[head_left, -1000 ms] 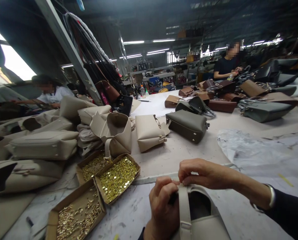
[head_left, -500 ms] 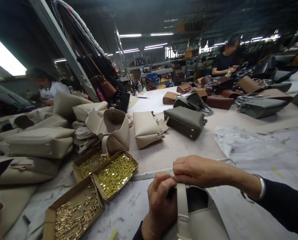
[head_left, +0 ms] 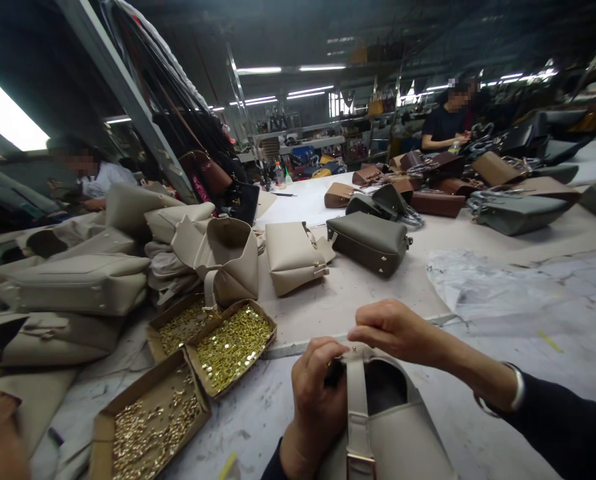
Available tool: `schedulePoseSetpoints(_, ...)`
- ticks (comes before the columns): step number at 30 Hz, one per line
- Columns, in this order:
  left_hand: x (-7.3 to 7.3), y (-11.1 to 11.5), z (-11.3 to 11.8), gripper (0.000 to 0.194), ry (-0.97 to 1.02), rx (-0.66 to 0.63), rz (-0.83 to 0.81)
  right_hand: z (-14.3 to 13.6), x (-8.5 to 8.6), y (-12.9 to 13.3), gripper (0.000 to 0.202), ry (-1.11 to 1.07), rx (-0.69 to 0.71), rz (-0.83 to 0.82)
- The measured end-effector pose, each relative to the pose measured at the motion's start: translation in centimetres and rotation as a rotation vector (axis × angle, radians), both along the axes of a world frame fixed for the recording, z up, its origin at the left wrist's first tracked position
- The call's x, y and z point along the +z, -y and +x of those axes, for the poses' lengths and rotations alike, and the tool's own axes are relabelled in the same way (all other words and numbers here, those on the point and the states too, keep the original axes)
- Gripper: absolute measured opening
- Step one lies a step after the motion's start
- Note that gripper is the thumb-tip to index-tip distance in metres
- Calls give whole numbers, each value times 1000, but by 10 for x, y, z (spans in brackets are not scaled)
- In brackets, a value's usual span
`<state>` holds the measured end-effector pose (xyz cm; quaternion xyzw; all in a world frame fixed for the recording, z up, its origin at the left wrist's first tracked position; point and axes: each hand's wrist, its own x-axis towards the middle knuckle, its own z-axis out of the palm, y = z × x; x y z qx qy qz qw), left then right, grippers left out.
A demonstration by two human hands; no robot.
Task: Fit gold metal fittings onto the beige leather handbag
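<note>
A beige leather bag [head_left: 403, 440] with a strap and a gold buckle stands at the near edge of the table. My left hand [head_left: 315, 400] grips the bag's top rim beside the strap. My right hand [head_left: 393, 330] reaches over from the right and pinches something small at the top of the strap; what it is I cannot make out. Both hands touch the bag.
Three cardboard trays of gold hardware [head_left: 231, 347] lie left of my hands. Beige bags [head_left: 73, 283] pile up at the left; an olive bag [head_left: 371, 240] and brown bags [head_left: 438, 200] lie further back. Crinkled plastic [head_left: 478, 287] covers the right. Two other people work at the far sides.
My right hand has lifted from lying flat over the bag's rim to a fingertip pinch at the strap top. The bag and strap show more in view.
</note>
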<state>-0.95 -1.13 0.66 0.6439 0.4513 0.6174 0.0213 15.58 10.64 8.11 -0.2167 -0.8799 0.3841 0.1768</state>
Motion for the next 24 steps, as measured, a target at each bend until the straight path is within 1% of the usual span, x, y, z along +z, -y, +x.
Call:
schedulePoseSetpoints(1,0,0,-1,27,14,-1,-17,5,5,5,33,-63,0,12)
schedulePoseSetpoints(2,0,0,-2,27,27,-2,-34,9,10,10,14,-102,36,8)
schedulePoseSetpoints(3,0,0,-3,27,37,1,-50,13,14,16,14,-113,89,6)
schedulePoseSetpoints(4,0,0,-3,27,47,6,-63,16,16,21,36,-102,133,26)
schedulePoseSetpoints(5,1,1,-3,26,54,13,-75,17,16,26,53,-83,159,71)
schedulePoseSetpoints(6,1,1,-3,25,58,24,-87,16,15,30,61,-72,162,126)
schedulePoseSetpoints(7,2,1,-3,23,61,38,-98,14,13,33,61,-70,150,183)
schedulePoseSetpoints(9,5,1,-5,19,72,65,-131,8,6,36,43,-96,114,279)
schedulePoseSetpoints(11,7,1,-7,16,92,81,-181,1,-1,37,22,-146,80,328)
schedulePoseSetpoints(13,9,1,-10,14,106,79,-223,-4,-5,37,19,-190,45,343)
schedulePoseSetpoints(18,9,0,-13,18,88,49,-241,-7,-10,37,23,-251,-73,318)
schedulePoseSetpoints(22,12,-1,-13,17,161,3,-320,-10,-11,31,21,-283,-146,179)
schedulePoseSetpoints(24,14,-2,-13,15,218,-31,-387,-13,-15,25,19,-289,-194,57)
